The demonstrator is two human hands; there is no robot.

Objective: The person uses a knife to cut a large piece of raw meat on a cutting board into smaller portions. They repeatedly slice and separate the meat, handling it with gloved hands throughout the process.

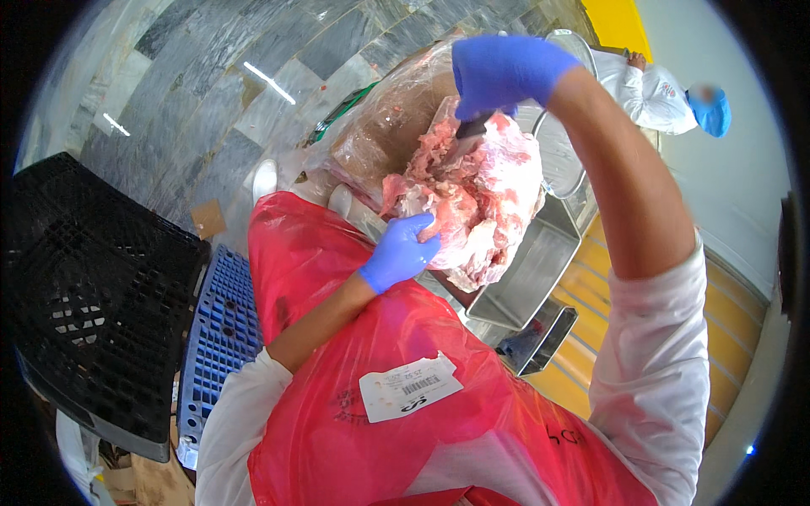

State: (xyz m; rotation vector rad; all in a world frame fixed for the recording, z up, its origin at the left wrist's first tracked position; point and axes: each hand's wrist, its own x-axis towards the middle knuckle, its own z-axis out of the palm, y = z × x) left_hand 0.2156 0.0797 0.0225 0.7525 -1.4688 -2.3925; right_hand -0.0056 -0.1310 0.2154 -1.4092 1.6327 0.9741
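A large heap of raw pink and white meat (489, 194) lies before me, partly over the rim of a metal tray. My left hand (403, 251), in a blue glove, grips the near left edge of the meat with the thumb on top. Over the far side of the meat is my right hand (510, 72), also gloved in blue, its wrist bent and its fingers curled downward. Below those fingers shows a dark patch among the meat; whether they hold a tool or meat is hidden.
Plastic film drapes a cardboard box (384, 135) beyond the meat. A steel tray (536, 270) stands at its right. Black pallets (93, 295) and a blue pallet (221, 337) lie at left. Another person (654, 101) in white stands at far right. A red plastic apron (337, 337) covers me.
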